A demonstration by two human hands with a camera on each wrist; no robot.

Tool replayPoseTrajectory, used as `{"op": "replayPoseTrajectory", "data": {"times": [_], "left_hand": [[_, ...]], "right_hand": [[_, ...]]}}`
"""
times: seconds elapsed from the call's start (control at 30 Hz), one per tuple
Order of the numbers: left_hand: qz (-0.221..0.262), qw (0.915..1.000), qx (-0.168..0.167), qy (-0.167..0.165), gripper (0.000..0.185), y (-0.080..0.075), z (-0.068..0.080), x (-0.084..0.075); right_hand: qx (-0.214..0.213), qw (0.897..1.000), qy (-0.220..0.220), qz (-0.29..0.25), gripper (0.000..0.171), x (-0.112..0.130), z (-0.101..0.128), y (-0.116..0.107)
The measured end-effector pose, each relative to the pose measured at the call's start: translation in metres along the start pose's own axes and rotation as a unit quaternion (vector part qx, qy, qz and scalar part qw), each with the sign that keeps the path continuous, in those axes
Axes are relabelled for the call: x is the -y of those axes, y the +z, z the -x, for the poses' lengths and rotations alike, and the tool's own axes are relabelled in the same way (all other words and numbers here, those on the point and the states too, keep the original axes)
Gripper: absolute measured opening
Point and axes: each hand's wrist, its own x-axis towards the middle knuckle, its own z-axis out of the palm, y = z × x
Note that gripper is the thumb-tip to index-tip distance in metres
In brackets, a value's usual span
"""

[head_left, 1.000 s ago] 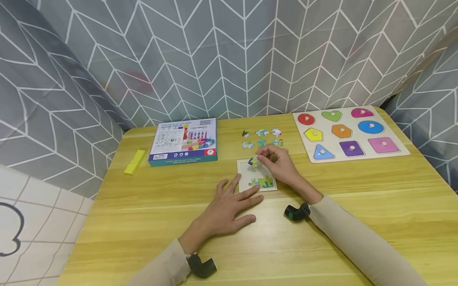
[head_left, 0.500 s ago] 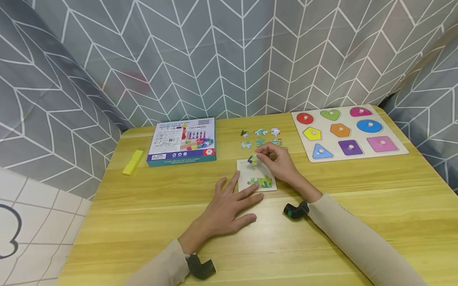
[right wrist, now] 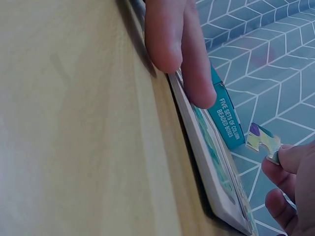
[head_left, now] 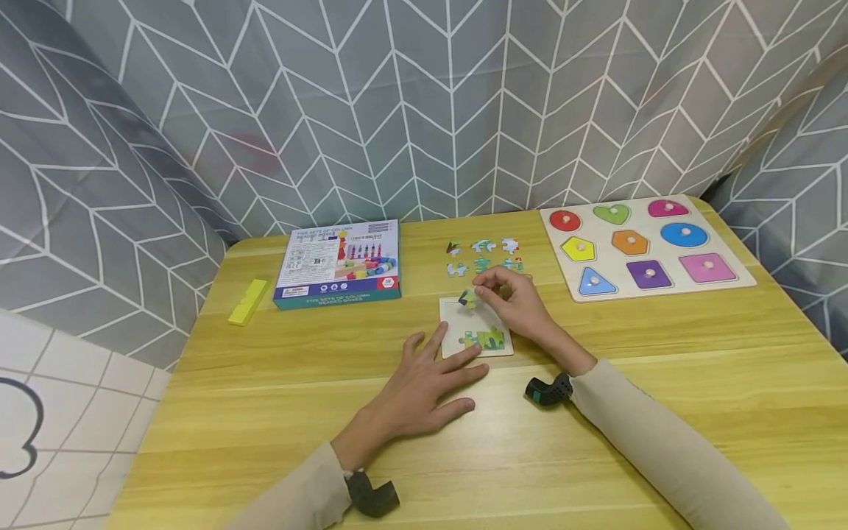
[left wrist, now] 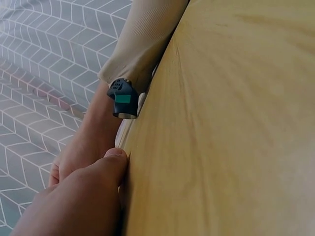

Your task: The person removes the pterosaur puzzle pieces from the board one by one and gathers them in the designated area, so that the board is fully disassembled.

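Observation:
A square puzzle tray (head_left: 453, 342) with a pale frame lies on the table, several green pieces (head_left: 486, 338) joined in its near right part. Fingers spread, my left hand (head_left: 424, 386) rests at the tray's near left edge, its fingertips on the rim. My right hand (head_left: 520, 303) pinches a jigsaw piece (right wrist: 263, 140), yellow-green with a purple patch, between thumb and fingertip. In the head view that piece hangs over the tray's far part. Behind the tray, several loose jigsaw pieces (head_left: 482, 263) lie in two rows.
A boxed toy set (head_left: 338, 265) lies at the back left, beside a yellow bar (head_left: 248, 302). At the back right is a wooden shape board (head_left: 599, 269) with knobbed coloured shapes. A grey patterned curtain (head_left: 424, 110) hangs behind the table (head_left: 596, 442).

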Motion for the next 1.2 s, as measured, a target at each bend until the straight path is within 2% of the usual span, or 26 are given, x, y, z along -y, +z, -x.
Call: {"op": "replayPoseTrajectory", "data": {"times": [0.37,0.67,1.2], "left_hand": [[0.006,1.0000,0.002,-0.008,0.052,0.0003,0.0000,-0.0001],[0.010,0.9999,0.001,-0.003,0.052,-0.0003,0.0005,-0.0007],[0.005,0.9999,0.013,-0.003,0.054,-0.0028,0.0024,-0.0026]], "right_hand": [[0.001,1.000,-0.001,0.007,0.010,-0.0006,-0.0011,0.0018],[0.004,1.000,-0.022,0.003,0.007,-0.0042,-0.0013,-0.0001],[-0.013,1.000,-0.004,0.014,0.012,-0.0043,-0.0083,0.0004]]}}
